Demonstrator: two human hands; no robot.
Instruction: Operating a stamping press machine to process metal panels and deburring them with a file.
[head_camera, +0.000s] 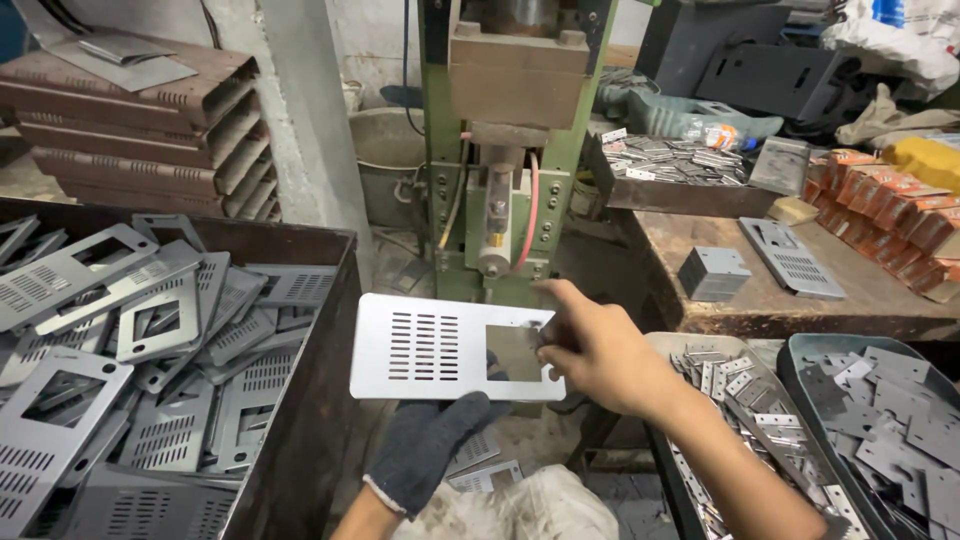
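- Far left of the green press machine, we see a dark metal bin heaped with grey slotted steel plates.
- Just in front of the press, our left hand, in a dark knit glove, grips the near edge of a flat grey steel panel with slots and a square cutout, held level.
- Our bare right hand pinches the panel's right edge beside the cutout, fingers closed on it.
- Right of the press, grey trays of small metal brackets sit below a worn wooden bench.
- Orange boxes line that bench's far right.
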